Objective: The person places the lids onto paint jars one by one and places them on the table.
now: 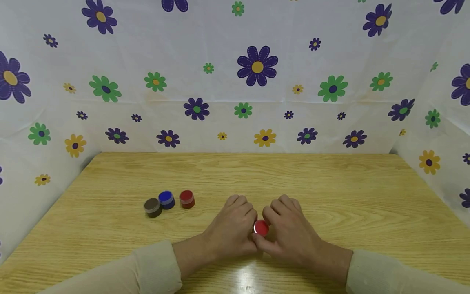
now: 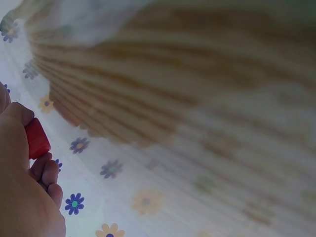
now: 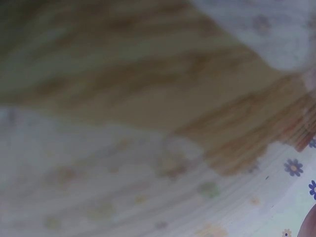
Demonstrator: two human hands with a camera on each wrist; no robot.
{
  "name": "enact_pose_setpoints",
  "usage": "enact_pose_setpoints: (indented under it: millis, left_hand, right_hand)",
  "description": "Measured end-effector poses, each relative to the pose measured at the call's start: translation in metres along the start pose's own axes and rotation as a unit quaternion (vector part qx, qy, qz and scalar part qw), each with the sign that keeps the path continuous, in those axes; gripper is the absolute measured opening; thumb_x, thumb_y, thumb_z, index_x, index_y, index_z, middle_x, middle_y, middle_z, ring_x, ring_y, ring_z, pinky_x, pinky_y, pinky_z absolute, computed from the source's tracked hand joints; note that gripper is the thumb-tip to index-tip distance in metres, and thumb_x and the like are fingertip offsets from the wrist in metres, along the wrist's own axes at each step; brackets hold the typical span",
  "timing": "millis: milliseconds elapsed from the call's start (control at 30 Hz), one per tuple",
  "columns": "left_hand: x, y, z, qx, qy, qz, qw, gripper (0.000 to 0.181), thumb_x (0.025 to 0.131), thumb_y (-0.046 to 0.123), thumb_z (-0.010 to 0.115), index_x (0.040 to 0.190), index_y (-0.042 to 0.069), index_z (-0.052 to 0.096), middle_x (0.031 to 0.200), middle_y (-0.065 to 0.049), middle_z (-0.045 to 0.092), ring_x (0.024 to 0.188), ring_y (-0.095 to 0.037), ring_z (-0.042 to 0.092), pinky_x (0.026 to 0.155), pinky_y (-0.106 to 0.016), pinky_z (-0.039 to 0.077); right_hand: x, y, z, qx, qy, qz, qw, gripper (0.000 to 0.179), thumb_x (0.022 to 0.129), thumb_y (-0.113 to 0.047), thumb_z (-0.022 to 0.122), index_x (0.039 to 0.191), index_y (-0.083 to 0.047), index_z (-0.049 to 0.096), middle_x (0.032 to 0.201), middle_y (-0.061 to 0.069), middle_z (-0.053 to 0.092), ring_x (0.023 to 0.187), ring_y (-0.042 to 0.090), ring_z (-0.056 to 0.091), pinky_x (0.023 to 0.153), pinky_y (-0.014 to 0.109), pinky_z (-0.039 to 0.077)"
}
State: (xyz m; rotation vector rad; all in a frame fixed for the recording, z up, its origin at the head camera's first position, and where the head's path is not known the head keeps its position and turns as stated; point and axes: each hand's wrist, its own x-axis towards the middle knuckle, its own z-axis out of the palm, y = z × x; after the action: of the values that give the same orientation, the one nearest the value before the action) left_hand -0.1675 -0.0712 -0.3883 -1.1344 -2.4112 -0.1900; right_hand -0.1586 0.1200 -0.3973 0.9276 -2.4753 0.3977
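Note:
Between both hands, low in the middle of the head view, is a small red paint pot (image 1: 261,228) with its round top facing up at the camera. My left hand (image 1: 233,227) grips it from the left, fingers curled. From the other side my right hand (image 1: 290,232) pinches it between thumb and curled forefinger. In the left wrist view, the red side of the pot (image 2: 37,138) shows between the thumb and fingers of the left hand (image 2: 27,182). Only a sliver of the right hand (image 3: 308,224) enters the right wrist view, and the pot is out of sight there.
Left of the hands on the wooden table (image 1: 330,183) stand three more small pots: a dark brown one (image 1: 152,208), a blue one (image 1: 167,199) close beside it, and a red one (image 1: 187,199). A flower-printed white cloth (image 1: 220,85) hangs behind the table and along its sides.

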Motion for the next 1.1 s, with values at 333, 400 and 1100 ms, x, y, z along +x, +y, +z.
enact_pose_setpoints:
  millis: [333,400,1100]
  left_hand:
    - [0.0002,0.0019,-0.0008,-0.012,-0.013,-0.004,0.9998,0.033,0.07,0.046,0.072,0.07,0.018,0.055,0.069,0.008,0.053,0.075,-0.012,0.043,0.084,-0.03,0.037]
    - [0.0001,0.0009,-0.0007,-0.013,-0.011,-0.006,0.9998,0.031,0.069,0.044,0.072,0.071,0.018,0.056,0.071,0.008,0.054,0.076,-0.012,0.044,0.084,-0.03,0.038]
    - [-0.0001,0.0004,-0.0023,-0.019,-0.001,-0.009,0.9998,0.034,0.069,0.044,0.076,0.073,0.016,0.058,0.076,0.006,0.057,0.081,-0.013,0.046,0.086,-0.03,0.039]
  right_hand:
    - [0.0007,0.0002,-0.0044,-0.008,-0.024,0.017,0.9995,0.041,0.084,-0.055,0.066,0.07,-0.021,0.047,0.077,-0.009,0.038,0.082,0.013,0.036,0.084,0.036,0.036]
    - [0.0007,-0.0002,-0.0048,-0.006,-0.026,0.023,0.9994,0.04,0.084,-0.057,0.065,0.077,-0.021,0.051,0.08,-0.009,0.041,0.083,0.013,0.037,0.085,0.036,0.037]
    - [0.0002,-0.0007,-0.0013,0.016,-0.008,0.006,0.9998,0.026,0.076,-0.038,0.066,0.089,-0.017,0.058,0.083,-0.009,0.047,0.087,0.013,0.039,0.08,0.033,0.033]
